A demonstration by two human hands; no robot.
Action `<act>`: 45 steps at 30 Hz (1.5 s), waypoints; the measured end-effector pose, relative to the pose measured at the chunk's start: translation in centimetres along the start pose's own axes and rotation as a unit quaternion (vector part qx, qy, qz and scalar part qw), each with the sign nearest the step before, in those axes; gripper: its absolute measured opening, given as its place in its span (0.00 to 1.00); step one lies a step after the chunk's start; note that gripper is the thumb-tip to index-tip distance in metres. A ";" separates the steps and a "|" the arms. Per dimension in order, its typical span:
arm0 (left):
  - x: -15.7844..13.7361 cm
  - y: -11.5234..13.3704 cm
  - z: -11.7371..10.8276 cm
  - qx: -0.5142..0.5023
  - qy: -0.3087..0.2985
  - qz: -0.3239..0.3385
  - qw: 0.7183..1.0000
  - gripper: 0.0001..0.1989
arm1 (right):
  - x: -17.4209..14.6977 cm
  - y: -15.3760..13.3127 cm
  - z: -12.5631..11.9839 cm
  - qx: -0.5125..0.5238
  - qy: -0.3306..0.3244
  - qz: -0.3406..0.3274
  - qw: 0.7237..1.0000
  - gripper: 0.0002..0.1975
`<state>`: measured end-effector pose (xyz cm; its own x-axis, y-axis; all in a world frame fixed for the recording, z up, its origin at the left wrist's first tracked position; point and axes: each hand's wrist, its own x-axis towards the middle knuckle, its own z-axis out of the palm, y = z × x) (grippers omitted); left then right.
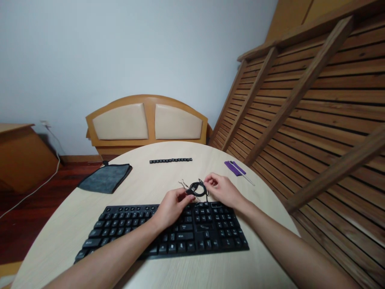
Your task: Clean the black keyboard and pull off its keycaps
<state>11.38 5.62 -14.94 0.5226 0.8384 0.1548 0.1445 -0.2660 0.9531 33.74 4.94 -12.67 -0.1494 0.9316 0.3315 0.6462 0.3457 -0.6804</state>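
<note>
A coiled black cable hangs just above the back edge of a black keyboard. My left hand pinches the coil's left side between thumb and fingers. On the coil's other side, my right hand has its fingertips pressed together at the cable. One strand runs down from the coil to the keyboard's back edge. Behind my left fingertips lies a thin wire tool, partly hidden by the coil. Near the keyboard's top right, some keys look to be off, though detail there is small.
A row of black keycaps lies toward the far side of the round table. At the left is a grey cloth pouch. A purple cloth with a thin white-handled brush lies at the right. Wooden slats lean beyond it.
</note>
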 end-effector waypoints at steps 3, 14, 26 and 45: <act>0.1 -0.1 0.0 0.006 -0.002 0.004 1.000 0.13 | -2.5 -1.4 0.0 -0.006 -0.044 -0.025 0.999 0.07; 1.5 1.2 -0.1 0.024 -0.082 0.011 0.996 0.12 | -4.1 -0.5 0.7 -0.047 -0.123 -0.093 0.987 0.13; 1.1 1.2 1.7 0.057 -0.004 0.053 0.997 0.12 | -4.1 -1.0 0.8 -0.047 -0.113 -0.080 0.989 0.08; 0.7 -0.2 2.1 0.077 0.001 0.037 0.996 0.12 | -4.1 -0.5 0.5 -0.100 -0.114 -0.115 0.982 0.07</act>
<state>13.51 5.27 -15.53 0.5358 0.8142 0.2239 0.2332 -0.3975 0.8875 33.63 1.04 -14.00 -0.4580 0.8403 0.2901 0.7063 0.5421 -0.4552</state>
